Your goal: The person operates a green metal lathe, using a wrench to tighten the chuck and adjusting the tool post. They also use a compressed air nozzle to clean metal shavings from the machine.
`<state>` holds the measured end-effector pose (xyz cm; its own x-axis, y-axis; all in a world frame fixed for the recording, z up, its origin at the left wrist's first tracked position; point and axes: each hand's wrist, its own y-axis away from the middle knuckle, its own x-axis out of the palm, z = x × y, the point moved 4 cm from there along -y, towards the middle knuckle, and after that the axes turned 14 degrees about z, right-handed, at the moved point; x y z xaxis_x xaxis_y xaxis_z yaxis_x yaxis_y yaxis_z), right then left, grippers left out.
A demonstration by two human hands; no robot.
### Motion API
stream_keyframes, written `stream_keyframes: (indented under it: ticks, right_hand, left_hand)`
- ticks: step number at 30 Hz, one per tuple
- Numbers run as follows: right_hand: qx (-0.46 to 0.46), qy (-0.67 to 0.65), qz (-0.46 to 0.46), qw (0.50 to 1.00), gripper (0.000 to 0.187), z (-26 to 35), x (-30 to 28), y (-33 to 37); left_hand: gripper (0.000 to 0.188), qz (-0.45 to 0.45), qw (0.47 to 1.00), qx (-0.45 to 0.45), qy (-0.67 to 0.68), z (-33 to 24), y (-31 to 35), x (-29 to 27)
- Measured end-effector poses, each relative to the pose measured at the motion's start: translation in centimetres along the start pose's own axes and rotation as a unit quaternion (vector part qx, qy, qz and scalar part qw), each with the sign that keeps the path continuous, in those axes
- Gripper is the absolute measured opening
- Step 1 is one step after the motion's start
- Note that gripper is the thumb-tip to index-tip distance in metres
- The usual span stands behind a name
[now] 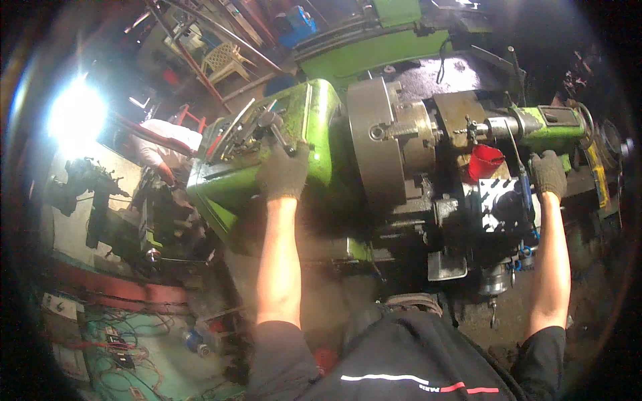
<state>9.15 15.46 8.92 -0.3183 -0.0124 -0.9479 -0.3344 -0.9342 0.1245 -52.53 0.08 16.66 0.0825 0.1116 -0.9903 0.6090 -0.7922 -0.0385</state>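
My left hand [284,172], in a dark work glove, is closed at the lower end of a metal bar with a thick rounded head [270,121], over the green lathe headstock [319,110]. Several loose tools [237,134] lie on top of that headstock. Right of it sits the big round steel chuck [374,144]. My gloved right hand [548,174] is curled just below the green tailstock [552,123]; what its fingers hold is hidden. Close to its left side stands a thin blue-handled tool [525,190]. A red cup [485,162] is between the chuck and that tool.
Another green machine [381,53] stands behind the lathe. A person in a light shirt [170,140] is at the left, near a glaring lamp [77,113]. Tangled cables [127,351] lie on the green floor at lower left. A plastic chair [227,63] stands far back.
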Motion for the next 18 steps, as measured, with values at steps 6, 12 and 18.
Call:
stream_keyframes:
  ticks: [6,12,18]
  right_hand:
    - [0.009,0.054,0.013,0.998,0.058,-1.0,0.2,-0.9]
    - [-0.003,0.057,-0.016,0.998,0.057,0.2,0.3,-0.4]
    - [0.013,0.096,-0.009,0.995,0.049,-1.9,1.2,-1.6]
  left_hand:
    - [0.056,-0.033,0.988,0.106,0.109,1.9,2.3,6.2]
    - [0.049,0.363,0.916,0.108,0.131,5.4,15.9,27.5]
    - [0.039,0.606,0.660,-0.218,0.388,9.7,27.8,48.0]
